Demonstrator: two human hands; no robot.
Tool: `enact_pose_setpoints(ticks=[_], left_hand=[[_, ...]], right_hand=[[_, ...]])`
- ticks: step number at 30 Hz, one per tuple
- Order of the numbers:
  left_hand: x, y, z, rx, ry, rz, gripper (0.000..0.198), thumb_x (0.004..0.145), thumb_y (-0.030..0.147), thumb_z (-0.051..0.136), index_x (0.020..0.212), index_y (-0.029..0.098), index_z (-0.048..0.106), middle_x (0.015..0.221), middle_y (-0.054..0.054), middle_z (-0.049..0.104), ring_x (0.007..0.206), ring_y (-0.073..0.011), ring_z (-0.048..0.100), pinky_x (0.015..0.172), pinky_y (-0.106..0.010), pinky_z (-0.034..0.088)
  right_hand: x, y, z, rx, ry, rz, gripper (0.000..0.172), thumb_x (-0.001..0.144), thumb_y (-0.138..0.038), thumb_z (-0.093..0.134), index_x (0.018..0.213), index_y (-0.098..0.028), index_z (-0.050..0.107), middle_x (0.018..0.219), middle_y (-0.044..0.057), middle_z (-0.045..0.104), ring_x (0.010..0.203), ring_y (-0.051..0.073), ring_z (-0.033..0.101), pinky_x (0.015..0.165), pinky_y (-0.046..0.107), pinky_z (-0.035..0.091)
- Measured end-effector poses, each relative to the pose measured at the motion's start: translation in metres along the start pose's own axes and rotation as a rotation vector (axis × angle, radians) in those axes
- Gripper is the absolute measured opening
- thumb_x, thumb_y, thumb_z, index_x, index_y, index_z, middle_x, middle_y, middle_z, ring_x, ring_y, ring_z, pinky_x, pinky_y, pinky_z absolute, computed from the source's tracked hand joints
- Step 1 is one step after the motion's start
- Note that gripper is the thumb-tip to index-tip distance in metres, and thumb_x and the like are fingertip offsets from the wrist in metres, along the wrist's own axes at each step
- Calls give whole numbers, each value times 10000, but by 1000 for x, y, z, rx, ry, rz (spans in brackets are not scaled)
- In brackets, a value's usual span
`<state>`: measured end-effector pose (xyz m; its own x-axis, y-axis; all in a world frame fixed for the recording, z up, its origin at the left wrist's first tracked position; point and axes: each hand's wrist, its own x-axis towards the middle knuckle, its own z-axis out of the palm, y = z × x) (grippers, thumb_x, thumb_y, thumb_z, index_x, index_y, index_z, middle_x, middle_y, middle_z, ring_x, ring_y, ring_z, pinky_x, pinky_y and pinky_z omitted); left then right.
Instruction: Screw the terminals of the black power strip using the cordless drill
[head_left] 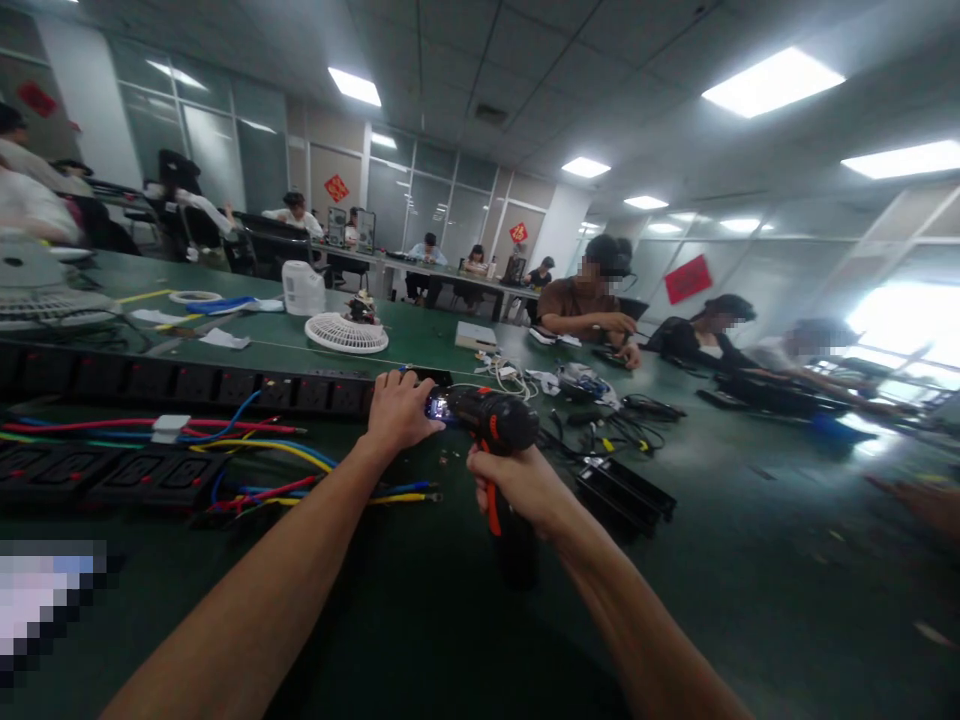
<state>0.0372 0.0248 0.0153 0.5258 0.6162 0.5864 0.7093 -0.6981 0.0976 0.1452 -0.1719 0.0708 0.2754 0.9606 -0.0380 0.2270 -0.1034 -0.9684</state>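
Note:
My right hand [517,478] is wrapped around the handle of a black and orange cordless drill [504,418]. The drill points left, and a light glows at its front end. At the right end of a long black power strip [247,388], my left hand [403,412] grips the strip with its fingers over the top. The drill's tip meets the strip's end beside my left thumb; the exact contact point is too small to make out. Several small loose bits, perhaps screws, lie on the table just below the drill.
Nearer me lies another black socket strip [112,472] with red, blue and yellow wires [300,455]. To the right are a black open housing [626,492] and tangled cables [637,425]. A white fan grille [346,333] and white jug [303,288] stand farther back. Other people sit around.

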Motion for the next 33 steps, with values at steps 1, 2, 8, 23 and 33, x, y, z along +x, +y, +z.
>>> enact_pose_setpoints(ticks=[1, 2, 8, 23, 33], left_hand=[[0, 0, 0, 4, -1, 8, 637, 725, 602, 809, 1254, 279, 664, 1220, -126, 656, 1173, -372, 521, 1046, -500, 344], [0, 0, 1, 7, -4, 10, 624, 728, 602, 804, 1246, 282, 666, 1209, -121, 659, 1167, -366, 526, 1046, -495, 346], [-1, 0, 0, 18, 0, 6, 624, 721, 601, 811, 1242, 289, 667, 1202, -112, 664, 1155, -359, 527, 1036, -485, 349], [0, 0, 2, 20, 12, 7, 652, 702, 607, 838, 1237, 273, 673, 1195, -118, 657, 1156, -362, 520, 1024, -481, 343], [0, -1, 1, 23, 24, 11, 666, 698, 614, 847, 1235, 263, 671, 1210, -119, 655, 1160, -358, 521, 1016, -480, 352]], right_hand=[[0, 1, 0, 8, 3, 5, 39, 741, -214, 637, 752, -211, 599, 549, -43, 558, 461, 134, 546, 490, 271, 460], [0, 1, 0, 15, 9, 4, 42, 743, -210, 638, 764, -210, 602, 557, -43, 563, 468, 135, 555, 496, 270, 464], [-1, 0, 1, -3, -1, -5, 50, 752, -202, 620, 715, -197, 586, 548, -42, 544, 480, 130, 563, 504, 263, 474], [-3, -6, 1, -53, 6, -14, 63, 763, -244, 643, 763, -191, 608, 548, -38, 574, 476, 134, 575, 495, 255, 480], [-2, -5, 0, -48, 7, -1, 128, 766, -287, 687, 747, -191, 604, 560, -39, 574, 485, 137, 578, 501, 266, 496]])
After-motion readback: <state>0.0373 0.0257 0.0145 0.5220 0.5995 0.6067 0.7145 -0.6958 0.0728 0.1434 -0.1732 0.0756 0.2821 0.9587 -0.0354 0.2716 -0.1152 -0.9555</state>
